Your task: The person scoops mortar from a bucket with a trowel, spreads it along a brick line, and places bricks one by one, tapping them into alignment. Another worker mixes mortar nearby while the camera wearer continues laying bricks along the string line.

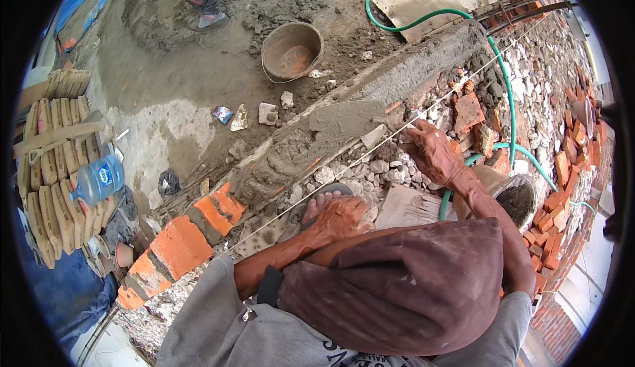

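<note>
My right hand (430, 148) is closed on the handle of a trowel, whose mortar-smeared blade (344, 115) lies over a long bed of wet grey mortar (278, 162) along a low wall. My left hand (340, 216) is low beside my sandalled foot (321, 200), fingers curled; what they hold, if anything, is hidden. A taut white string (377, 147) runs diagonally along the mortar's near side. A short row of orange bricks with mortar joints (182, 248) stands at its left end. A bucket of mortar (512, 201) sits to the right of my right arm.
Beyond the wall are an empty bucket (291, 52), another person's booted leg (198, 3) and a board (436, 3). A green hose (509, 102) crosses rubble (383, 168). Stacked sacks (49, 215) and a water jug (99, 178) lie left, loose bricks (565, 162) right.
</note>
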Demonstrator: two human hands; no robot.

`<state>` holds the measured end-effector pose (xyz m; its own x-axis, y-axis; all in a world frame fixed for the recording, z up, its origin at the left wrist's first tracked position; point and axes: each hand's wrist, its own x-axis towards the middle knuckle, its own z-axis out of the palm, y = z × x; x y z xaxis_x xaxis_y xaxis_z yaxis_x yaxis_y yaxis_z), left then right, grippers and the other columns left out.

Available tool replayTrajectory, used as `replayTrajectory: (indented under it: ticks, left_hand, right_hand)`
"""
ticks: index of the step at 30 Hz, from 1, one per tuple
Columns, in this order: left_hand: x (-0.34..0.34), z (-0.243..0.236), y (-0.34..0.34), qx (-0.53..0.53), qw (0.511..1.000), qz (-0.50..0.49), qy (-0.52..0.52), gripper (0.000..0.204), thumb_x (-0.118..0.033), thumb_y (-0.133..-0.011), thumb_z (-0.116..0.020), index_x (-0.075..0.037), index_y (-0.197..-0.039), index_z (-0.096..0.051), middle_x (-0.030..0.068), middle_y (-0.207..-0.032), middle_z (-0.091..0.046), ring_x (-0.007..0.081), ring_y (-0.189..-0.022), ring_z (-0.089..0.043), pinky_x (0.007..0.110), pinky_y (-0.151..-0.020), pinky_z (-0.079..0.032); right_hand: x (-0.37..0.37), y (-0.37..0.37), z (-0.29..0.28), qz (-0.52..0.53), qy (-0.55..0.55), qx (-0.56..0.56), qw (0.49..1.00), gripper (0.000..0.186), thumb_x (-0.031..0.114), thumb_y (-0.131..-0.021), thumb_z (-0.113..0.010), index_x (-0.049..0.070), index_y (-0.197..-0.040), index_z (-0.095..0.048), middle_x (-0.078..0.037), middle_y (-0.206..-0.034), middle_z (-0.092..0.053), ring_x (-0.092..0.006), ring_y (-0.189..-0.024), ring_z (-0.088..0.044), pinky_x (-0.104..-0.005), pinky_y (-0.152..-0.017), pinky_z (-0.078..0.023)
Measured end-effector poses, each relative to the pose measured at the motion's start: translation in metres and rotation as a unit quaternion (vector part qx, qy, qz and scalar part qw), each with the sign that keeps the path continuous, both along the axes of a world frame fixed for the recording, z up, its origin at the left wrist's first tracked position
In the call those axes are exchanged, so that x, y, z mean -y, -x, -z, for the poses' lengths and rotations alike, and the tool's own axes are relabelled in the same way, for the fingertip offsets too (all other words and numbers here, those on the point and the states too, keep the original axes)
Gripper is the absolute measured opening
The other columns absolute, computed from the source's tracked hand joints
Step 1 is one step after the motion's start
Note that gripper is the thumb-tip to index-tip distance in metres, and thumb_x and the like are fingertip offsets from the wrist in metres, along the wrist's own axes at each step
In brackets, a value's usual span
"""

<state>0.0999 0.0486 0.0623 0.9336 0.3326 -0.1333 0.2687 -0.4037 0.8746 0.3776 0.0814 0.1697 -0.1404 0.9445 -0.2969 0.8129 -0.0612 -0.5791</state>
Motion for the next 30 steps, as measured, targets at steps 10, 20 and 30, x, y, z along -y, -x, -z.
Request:
replayTrajectory:
  ticks: [10,20,30]
  left_hand:
    - [0.003,-0.005,0.001,-0.091,0.993,-0.023,-0.065,0.044,-0.039,-0.081,-0.068,0.000,-0.101,-0.062,0.0192,-0.099,-0.062,0.0375,-0.096,-0.061,0.046,-0.083,-0.047]
    - [0.002,0.004,-0.003,0.029,0.997,-0.034,-0.058,0.036,-0.029,-0.076,-0.076,-0.001,-0.094,-0.063,0.0154,-0.086,-0.065,0.0332,-0.083,-0.065,0.042,-0.072,-0.051]
    - [0.001,0.003,-0.005,0.035,0.996,-0.033,-0.072,0.038,-0.034,-0.079,-0.074,0.000,-0.092,-0.063,0.0149,-0.086,-0.063,0.0327,-0.083,-0.064,0.043,-0.074,-0.050]
  right_hand:
    - [0.029,0.105,0.010,-0.255,0.037,0.076,0.963,0.039,0.015,-0.091,-0.052,0.007,-0.130,-0.052,-0.018,-0.117,-0.056,-0.0351,-0.108,-0.058,-0.0409,-0.085,-0.053]
    - [0.043,0.026,-0.063,-0.006,0.121,0.186,0.975,0.024,0.013,-0.089,-0.059,-0.002,-0.109,-0.056,-0.025,-0.088,-0.059,-0.0385,-0.077,-0.064,-0.0477,-0.065,-0.050]
    - [0.003,-0.035,-0.084,-0.052,-0.225,0.492,0.839,0.021,0.012,-0.088,-0.056,-0.005,-0.099,-0.056,-0.021,-0.090,-0.054,-0.0295,-0.083,-0.054,-0.0433,-0.069,-0.044]
